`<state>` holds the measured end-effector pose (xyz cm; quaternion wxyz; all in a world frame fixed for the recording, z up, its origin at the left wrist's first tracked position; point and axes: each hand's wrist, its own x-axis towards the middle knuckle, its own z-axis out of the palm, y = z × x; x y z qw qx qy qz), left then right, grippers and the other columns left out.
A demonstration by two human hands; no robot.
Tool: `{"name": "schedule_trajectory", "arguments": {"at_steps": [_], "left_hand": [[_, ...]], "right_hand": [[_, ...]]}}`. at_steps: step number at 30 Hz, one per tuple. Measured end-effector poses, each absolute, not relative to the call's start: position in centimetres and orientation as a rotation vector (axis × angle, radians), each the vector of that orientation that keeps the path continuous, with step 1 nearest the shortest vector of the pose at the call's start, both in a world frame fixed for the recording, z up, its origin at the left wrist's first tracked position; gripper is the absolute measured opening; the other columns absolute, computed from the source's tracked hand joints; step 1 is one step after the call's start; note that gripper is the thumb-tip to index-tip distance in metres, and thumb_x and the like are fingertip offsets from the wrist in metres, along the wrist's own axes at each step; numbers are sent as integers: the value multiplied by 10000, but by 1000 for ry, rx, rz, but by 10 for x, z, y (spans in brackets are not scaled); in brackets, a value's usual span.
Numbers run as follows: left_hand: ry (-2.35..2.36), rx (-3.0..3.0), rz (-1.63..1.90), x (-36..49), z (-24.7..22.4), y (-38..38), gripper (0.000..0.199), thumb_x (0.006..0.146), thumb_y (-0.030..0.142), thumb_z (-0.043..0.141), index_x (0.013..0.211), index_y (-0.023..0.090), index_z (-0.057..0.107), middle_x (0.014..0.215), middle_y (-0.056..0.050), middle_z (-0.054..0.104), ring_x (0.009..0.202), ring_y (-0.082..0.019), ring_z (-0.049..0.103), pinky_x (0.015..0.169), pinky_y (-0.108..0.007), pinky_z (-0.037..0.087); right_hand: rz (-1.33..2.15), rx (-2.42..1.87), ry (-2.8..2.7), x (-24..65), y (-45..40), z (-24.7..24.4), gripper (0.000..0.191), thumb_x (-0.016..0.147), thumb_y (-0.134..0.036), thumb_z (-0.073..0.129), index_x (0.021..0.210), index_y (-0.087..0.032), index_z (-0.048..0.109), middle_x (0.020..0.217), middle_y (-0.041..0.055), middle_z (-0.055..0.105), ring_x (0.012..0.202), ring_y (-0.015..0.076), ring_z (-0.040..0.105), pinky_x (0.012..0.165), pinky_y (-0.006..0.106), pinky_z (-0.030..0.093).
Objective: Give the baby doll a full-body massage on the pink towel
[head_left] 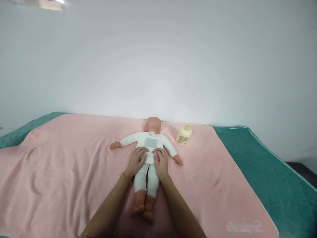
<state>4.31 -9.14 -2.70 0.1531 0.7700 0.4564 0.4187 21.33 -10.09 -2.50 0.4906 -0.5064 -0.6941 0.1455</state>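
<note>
A baby doll (148,178) with a white cloth body lies face down on a pink blanket (81,168), its head toward the wall and arms spread. A grey patch (151,142) shows on its upper back. My left hand (137,159), a gold bracelet at the wrist, rests on the left side of the doll's lower back with fingers laid flat. On the right side of the lower back lies my right hand (160,161), fingers also spread. Neither hand holds anything. A pale yellow bottle (184,135) stands right of the doll's head, beyond its right-hand arm.
A green quilted cover (267,172) shows under the blanket at the right and at the far left. Behind the bed rises a plain pale wall (158,59). A dark object (302,170) is at the right edge.
</note>
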Motion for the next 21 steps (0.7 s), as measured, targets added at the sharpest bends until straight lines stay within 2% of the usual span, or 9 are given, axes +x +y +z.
{"name": "schedule_trajectory", "arguments": {"at_steps": [7,13,17,21], "left_hand": [[1322,2201,1154,43,-29,-88,240,922,278,461,1081,208,627,1105,-60,651,1087,-218,556,981,-437,411],[1337,2214,1217,43,-27,-92,289,920,286,460,1172,208,580,1224,-75,616,1162,-230,528,1013,-446,393],[1336,2227,1187,44,-28,-90,290,928,285,446,1167,209,591,1181,-70,641,1132,-226,545,999,-448,405],[1349,2201,1190,45,-25,-86,257,932,305,451,1080,201,634,1094,-63,678,1061,-223,578,962,-438,428]], "right_hand": [[375,-1272,-1707,213,-98,-26,326,983,-297,360,948,-194,667,1030,62,634,1021,217,527,930,379,357],[357,-1237,-1692,214,-100,-28,309,978,-307,363,1088,-189,626,1149,80,598,1119,223,490,990,394,336],[355,-1271,-1709,213,-99,-28,326,986,-309,343,1075,-196,636,1131,76,609,1095,227,497,979,396,340],[365,-1284,-1727,214,-95,-25,316,979,-306,364,1005,-196,660,1070,73,638,1042,232,517,950,396,351]]}}
